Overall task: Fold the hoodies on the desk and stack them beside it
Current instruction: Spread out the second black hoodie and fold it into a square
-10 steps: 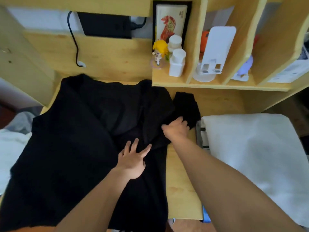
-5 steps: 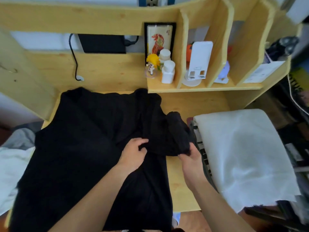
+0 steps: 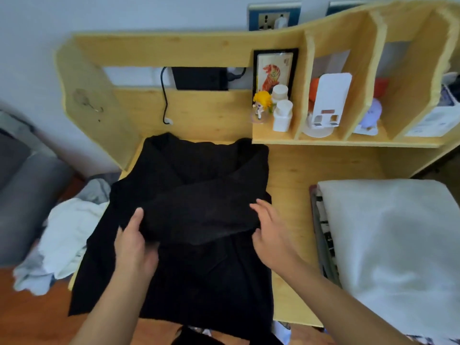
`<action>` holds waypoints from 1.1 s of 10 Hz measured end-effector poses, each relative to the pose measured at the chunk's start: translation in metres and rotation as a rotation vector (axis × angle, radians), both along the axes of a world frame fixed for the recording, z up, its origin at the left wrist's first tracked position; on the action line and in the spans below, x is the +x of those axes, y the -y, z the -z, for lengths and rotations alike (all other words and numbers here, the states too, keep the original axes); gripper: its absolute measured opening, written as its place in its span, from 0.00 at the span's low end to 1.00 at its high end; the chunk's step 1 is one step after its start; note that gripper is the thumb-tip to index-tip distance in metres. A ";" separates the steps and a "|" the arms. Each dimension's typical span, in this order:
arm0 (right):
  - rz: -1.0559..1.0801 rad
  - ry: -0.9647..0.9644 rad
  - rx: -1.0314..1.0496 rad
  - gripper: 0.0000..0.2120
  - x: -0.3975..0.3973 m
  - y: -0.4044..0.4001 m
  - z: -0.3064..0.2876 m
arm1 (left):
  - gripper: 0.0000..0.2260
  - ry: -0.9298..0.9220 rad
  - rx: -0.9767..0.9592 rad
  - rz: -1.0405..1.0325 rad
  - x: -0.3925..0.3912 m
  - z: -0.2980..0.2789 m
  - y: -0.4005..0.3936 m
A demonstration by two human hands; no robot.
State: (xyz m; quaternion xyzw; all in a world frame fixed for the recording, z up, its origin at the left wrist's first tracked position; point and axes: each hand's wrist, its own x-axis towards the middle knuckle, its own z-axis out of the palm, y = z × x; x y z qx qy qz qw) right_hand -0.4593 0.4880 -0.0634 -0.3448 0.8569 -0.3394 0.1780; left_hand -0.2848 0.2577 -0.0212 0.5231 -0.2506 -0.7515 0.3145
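A black hoodie [image 3: 189, 175] lies spread over the left half of the wooden desk [image 3: 311, 170], its hem hanging over the front edge. One black sleeve [image 3: 199, 215] is laid crosswise over the body. My left hand [image 3: 132, 242] grips the sleeve's left end, thumb on top. My right hand [image 3: 271, 232] holds the sleeve's right end at the hoodie's right edge. On the desk's right side sits a folded white garment [image 3: 388, 245] on top of other folded clothes.
A heap of white and grey clothes [image 3: 62, 235] lies on the floor left of the desk. The desk's shelf unit [image 3: 321, 140] carries bottles, a small figurine, a framed picture and a white stand. A black cable [image 3: 164, 95] hangs down the back panel.
The sleeve, bunched at the hoodie's right side before, now lies folded across the body. My left hand moved left to grip its end. The view pulled back and up.
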 end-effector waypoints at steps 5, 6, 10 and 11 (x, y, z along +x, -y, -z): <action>1.007 1.463 -0.458 0.19 -0.068 0.091 0.045 | 0.04 0.132 0.035 0.360 0.060 0.036 0.077; 1.159 1.335 -0.911 0.18 -0.087 0.077 0.040 | 0.13 0.149 -0.035 0.435 0.057 0.027 0.090; 1.184 1.243 -1.004 0.27 -0.102 0.033 0.052 | 0.22 0.355 0.251 1.072 0.041 0.051 0.038; 1.039 0.916 -0.209 0.14 -0.102 0.040 0.046 | 0.17 0.426 0.209 1.124 0.034 0.053 0.028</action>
